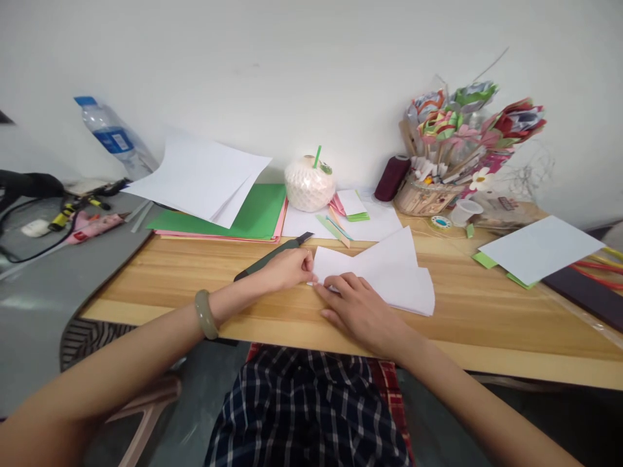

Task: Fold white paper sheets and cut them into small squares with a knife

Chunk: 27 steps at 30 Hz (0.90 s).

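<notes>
A folded sheet of white paper (389, 259) lies on the wooden table, its folds fanning out to the right. My left hand (287, 268) pinches the paper's left corner between thumb and fingers. Resting on the paper's near edge, my right hand (357, 306) is open, with fingers stretched toward the left fingertips. Just behind my left wrist lies a dark green utility knife (272, 255), its blade end pointing to the far right. Part of the paper is hidden under my right hand.
Green and pink sheets (257, 211) lie at the back left under loose white paper (199, 172). A netted white coconut (309, 185), a thread spool (392, 177) and a basket of paper flowers (426, 194) stand along the wall. At right lies a pale sheet (540, 250).
</notes>
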Tool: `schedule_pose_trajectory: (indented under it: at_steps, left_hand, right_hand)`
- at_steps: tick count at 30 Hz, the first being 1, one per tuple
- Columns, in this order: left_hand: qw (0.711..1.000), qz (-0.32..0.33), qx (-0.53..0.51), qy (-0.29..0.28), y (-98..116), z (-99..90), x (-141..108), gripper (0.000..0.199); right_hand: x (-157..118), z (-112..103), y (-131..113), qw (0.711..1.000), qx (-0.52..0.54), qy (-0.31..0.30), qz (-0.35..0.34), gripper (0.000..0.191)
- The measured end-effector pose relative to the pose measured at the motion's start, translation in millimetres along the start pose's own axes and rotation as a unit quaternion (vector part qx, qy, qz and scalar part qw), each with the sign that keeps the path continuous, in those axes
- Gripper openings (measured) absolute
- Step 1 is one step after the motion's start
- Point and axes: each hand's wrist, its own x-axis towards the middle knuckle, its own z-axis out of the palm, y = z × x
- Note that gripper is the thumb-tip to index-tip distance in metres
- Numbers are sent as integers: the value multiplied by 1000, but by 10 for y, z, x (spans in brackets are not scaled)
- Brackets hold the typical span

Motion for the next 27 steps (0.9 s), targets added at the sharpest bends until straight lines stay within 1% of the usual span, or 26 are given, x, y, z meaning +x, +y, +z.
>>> schedule_pose_trajectory:
  at_steps: [5, 10, 16, 20, 24, 27]
  left_hand:
    - [1000, 16, -11, 7, -19, 1, -18, 14]
    - [998, 48, -24, 22, -60, -9, -87, 3]
    - [995, 84, -51, 36, -84, 21, -287, 22]
    - [989, 137, 1, 53, -71, 30, -356, 26]
    - [983, 169, 58, 50, -102, 18, -352, 31]
    - [971, 196, 125, 49, -142, 21, -372, 33]
  right_hand:
    - [-46, -17, 50, 1000, 21, -5, 8, 46]
    - [-42, -6, 25, 1000, 20, 3, 21, 51]
    - [-40, 10, 59, 1000, 15, 2, 16, 55]
    - [-32, 22, 124, 1000, 18, -16, 9, 51]
    - [-24, 32, 153, 999, 24, -23, 8, 57]
    - [-15, 31, 142, 999, 28, -19, 7, 60]
